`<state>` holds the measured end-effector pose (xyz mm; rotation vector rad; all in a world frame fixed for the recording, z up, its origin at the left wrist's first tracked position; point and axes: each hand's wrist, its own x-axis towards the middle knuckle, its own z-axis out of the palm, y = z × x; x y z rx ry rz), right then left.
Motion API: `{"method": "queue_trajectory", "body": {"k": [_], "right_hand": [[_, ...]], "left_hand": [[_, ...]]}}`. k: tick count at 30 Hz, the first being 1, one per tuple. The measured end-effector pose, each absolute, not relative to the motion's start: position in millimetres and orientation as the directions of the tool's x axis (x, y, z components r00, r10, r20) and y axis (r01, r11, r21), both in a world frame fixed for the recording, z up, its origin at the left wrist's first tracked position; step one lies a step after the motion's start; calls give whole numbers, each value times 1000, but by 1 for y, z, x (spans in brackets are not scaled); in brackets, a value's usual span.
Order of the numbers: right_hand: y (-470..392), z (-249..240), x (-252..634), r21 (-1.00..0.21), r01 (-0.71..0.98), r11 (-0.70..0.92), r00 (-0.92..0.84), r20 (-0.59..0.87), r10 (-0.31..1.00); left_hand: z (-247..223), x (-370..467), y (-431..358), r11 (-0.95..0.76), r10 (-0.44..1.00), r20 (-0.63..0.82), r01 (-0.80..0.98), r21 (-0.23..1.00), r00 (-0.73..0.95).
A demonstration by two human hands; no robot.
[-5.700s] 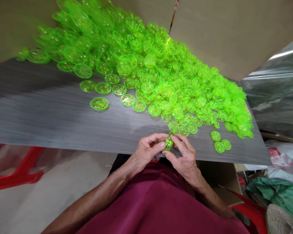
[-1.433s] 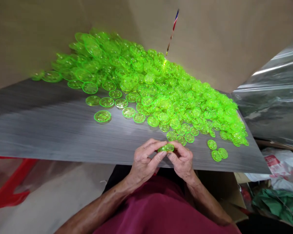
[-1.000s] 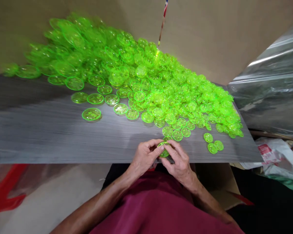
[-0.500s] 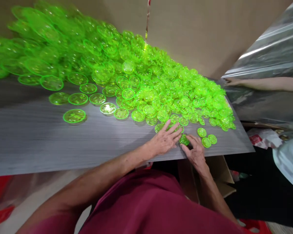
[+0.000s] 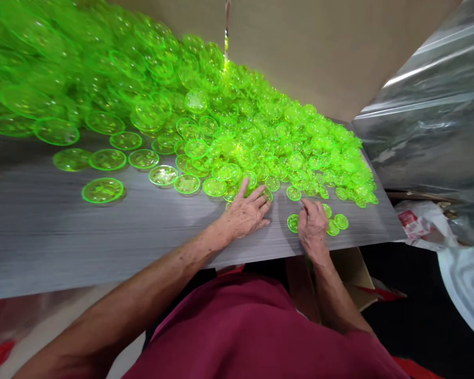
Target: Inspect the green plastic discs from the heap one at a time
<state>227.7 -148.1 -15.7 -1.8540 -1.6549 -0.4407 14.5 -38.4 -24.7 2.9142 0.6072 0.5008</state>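
A large heap of clear neon-green round discs [image 5: 237, 131] covers the back of the grey wood-grain table [image 5: 150, 226]. My left hand [image 5: 247, 210] lies with fingers spread at the front edge of the heap, its fingertips over some discs. To its right, my right hand [image 5: 313, 221] is over the table with its fingers curled; whether anything is between them is hidden. One disc [image 5: 293, 223] lies just left of my right hand, and another [image 5: 294, 193] is above it. Several discs [image 5: 341, 221] sit close together on its right side.
A brown board [image 5: 319, 52] stands behind the heap, with clear plastic sheeting [image 5: 430, 116] at the right. An open cardboard box [image 5: 351, 273] is below the table's front edge. Part of a person in a pale garment [image 5: 466, 279] shows at the far right.
My left hand has moved left, away from my right hand. My right hand has left the disc it was touching and its fingers have curled. The other person's arm is out of view.
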Motion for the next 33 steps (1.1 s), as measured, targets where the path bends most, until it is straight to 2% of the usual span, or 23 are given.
{"method": "queue_trajectory", "body": {"k": [4,10,12,16,18,21,27,29,33], "right_hand": [[-140,-16,224,-158,981,-110,179,539,823],[-132,5,235,-218,971,-97,214,617,757],[-130,1,233,-246,961,-130,252,570,782],[-131,-19,226,-243,938,-245,324,373,869],[-132,-25,225,-237,936,-259,332,353,875],[-131,-26,228,-276,936,-218,316,388,866],[-134,-14,239,-463,879,-110,352,476,806],[-143,-5,242,-481,874,-69,314,451,836],[-164,4,243,-395,919,-6,120,265,957]], "left_hand": [[-25,12,-36,-921,390,308,359,154,868],[-25,12,-35,-924,383,324,349,158,865],[-23,12,-35,-923,383,324,348,162,865],[-21,12,-35,-924,379,313,340,173,871],[-20,12,-35,-923,381,313,338,185,870],[-21,13,-35,-920,386,323,336,200,864],[-20,10,-34,-922,385,343,342,180,857],[-20,10,-33,-922,384,352,339,185,853],[-21,9,-32,-927,373,383,321,194,845]]}}
